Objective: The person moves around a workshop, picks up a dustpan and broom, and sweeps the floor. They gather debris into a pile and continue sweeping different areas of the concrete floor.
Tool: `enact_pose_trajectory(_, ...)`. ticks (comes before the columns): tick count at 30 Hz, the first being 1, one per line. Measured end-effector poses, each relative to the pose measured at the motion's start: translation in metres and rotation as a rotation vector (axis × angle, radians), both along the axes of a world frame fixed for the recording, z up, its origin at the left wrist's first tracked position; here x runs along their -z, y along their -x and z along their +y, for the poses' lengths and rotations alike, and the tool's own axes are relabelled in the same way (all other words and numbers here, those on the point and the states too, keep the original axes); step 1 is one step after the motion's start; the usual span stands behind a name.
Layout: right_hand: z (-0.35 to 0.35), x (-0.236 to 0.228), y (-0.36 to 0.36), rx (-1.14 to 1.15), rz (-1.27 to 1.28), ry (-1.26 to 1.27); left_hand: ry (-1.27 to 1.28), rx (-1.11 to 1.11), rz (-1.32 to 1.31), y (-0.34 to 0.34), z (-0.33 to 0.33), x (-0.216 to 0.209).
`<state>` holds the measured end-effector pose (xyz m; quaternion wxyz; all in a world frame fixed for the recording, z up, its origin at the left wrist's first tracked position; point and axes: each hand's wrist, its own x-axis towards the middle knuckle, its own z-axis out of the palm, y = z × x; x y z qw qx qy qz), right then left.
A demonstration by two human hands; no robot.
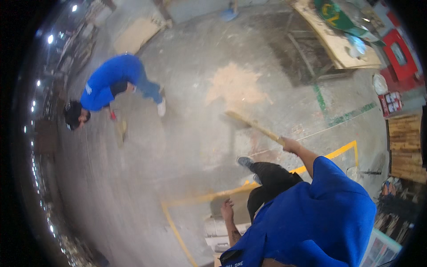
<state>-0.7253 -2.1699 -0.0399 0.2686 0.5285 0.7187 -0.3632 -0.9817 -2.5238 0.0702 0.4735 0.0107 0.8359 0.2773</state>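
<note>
My right hand (291, 145) is wrapped round the near end of a long tan wooden stick (258, 127). The stick slants forward and left over the concrete floor, its far end slightly blurred. Whether that end touches the floor, I cannot tell. Just beyond it lies a spread of pale, sawdust-like powder (235, 84). My left hand (227, 209) hangs low at my left side with its fingers loosely apart and holds nothing. My shoe (245, 162) is on the floor near the stick.
At the left a co-worker (115, 84) in blue bends over, holding a red-handled tool (113, 115) by a tan broom-like thing (120, 131). A workbench (342, 49) stands at the far right. Yellow floor lines (195, 199) run near me, beside white boxes (216, 228).
</note>
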Motion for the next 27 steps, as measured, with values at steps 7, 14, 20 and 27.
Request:
enact_pose_trajectory(7,-0.1,-0.08,-0.169,0.327,-0.044,0.037,0.1,0.37,-0.007,-0.031,-0.043,-0.009)
enact_pose_trajectory(14,-0.189,-0.073,-0.28,0.86,-0.127,0.116,-0.138,0.549,-0.018,-0.069,-0.005,-0.01)
enact_pose_trajectory(20,-0.224,-0.05,-0.357,1.469,0.123,0.088,-0.272,1.045,0.254,-0.133,0.065,-0.028)
enact_pose_trajectory(27,-0.219,-0.038,-0.45,1.644,0.037,0.248,-0.075,0.87,0.134,-0.207,0.167,-0.049)
